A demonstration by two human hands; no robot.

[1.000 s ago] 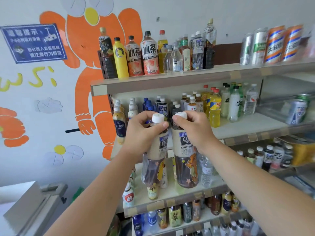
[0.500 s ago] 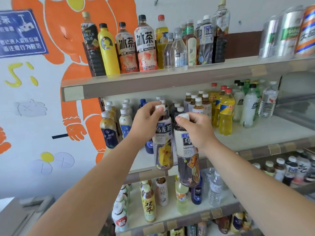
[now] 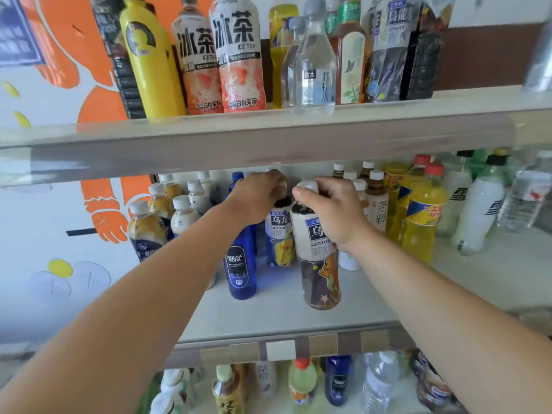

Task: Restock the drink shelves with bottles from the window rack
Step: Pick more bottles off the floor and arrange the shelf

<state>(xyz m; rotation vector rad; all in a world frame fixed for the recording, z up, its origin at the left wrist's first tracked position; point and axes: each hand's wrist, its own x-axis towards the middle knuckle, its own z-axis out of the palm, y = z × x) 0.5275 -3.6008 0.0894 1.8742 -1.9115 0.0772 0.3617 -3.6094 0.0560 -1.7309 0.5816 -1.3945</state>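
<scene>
Two upright bottles labelled SUNTORY are at the middle shelf. The left hand curls its fingers round the cap of the far Suntory bottle; the right hand grips the near Suntory bottle by its cap. One blue BOLSA SODA bottle stands just left. Two ICE TEA bottles stand above.

- The top shelf holds a yellow bottle, two ice tea bottles and a clear water bottle (all standing up).
- The middle shelf holds a blue soda bottle, yellow drinks and, on the left, white-capped bottles.
</scene>
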